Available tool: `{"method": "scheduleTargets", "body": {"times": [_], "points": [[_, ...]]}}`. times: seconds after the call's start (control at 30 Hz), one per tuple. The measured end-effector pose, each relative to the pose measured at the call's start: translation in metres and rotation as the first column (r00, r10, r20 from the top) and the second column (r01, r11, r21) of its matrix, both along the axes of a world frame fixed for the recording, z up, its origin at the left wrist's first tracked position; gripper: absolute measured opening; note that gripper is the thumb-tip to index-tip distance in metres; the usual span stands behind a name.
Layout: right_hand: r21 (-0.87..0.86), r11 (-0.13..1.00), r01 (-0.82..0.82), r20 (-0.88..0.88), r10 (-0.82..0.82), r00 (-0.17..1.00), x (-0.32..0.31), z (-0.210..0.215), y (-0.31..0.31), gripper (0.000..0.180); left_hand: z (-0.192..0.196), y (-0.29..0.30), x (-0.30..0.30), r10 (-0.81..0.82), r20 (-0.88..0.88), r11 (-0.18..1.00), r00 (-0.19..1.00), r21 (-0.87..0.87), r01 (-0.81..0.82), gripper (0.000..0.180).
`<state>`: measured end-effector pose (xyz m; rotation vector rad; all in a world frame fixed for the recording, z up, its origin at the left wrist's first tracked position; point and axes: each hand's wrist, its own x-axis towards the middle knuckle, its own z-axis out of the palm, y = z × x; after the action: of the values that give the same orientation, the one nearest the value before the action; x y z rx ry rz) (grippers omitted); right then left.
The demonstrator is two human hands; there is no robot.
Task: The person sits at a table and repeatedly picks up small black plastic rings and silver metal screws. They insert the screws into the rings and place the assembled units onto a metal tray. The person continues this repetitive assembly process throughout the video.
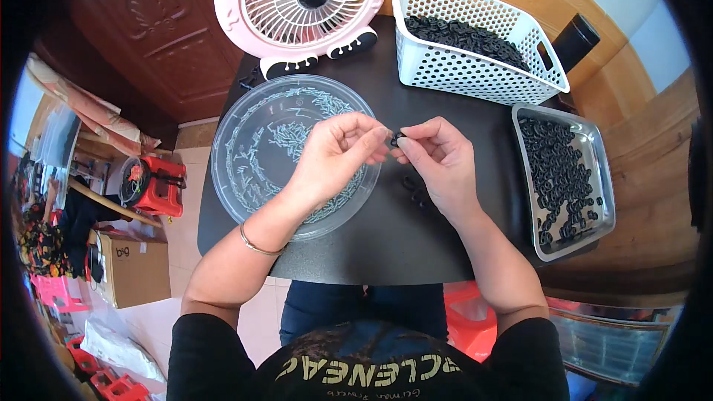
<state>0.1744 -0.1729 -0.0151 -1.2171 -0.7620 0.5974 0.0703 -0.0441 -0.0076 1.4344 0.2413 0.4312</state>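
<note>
Black part (396, 139) sits between left fingers (377, 136) and right fingers (411, 150).

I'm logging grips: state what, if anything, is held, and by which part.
The right hand pinches a small black piece by its right side. The left hand is close at its left; whether it holds anything cannot be told.

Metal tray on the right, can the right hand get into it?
Probably yes: the tray is open-topped, to the right of the right hand, with nothing seen between them. But that hand pinches a black piece, so it may need to let go first.
</note>
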Motion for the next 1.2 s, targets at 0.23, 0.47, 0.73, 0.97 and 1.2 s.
{"method": "scheduleTargets", "body": {"times": [0.23,0.47,0.73,0.97,1.2], "points": [[0.007,1.0,-0.003,-0.007,0.003,1.0,-0.001,-0.001,0.0,0.007,0.0,0.002,-0.001,-0.027,-0.035,1.0,0.999,0.01,0.028,0.013],[-0.019,0.999,0.03,0.083,-0.028,0.996,-0.003,0.0,0.001,0.007,-0.002,0.004,-0.001,-0.048,-0.061,0.999,0.997,-0.02,0.046,0.01],[-0.009,0.999,0.034,0.124,-0.032,0.992,-0.003,-0.002,0.002,0.008,-0.003,0.004,-0.001,-0.039,-0.053,0.999,0.998,-0.022,0.038,0.008],[-0.016,0.988,-0.156,-0.163,0.151,0.975,0.006,0.001,-0.001,0.02,0.002,-0.002,-0.003,-0.083,0.022,0.992,0.996,0.098,0.08,0.015],[0.296,0.853,-0.431,-0.604,0.516,0.607,0.012,-0.011,-0.002,0.032,0.005,-0.002,-0.002,-0.171,0.138,0.965,0.976,0.225,0.138,0.019]]}}
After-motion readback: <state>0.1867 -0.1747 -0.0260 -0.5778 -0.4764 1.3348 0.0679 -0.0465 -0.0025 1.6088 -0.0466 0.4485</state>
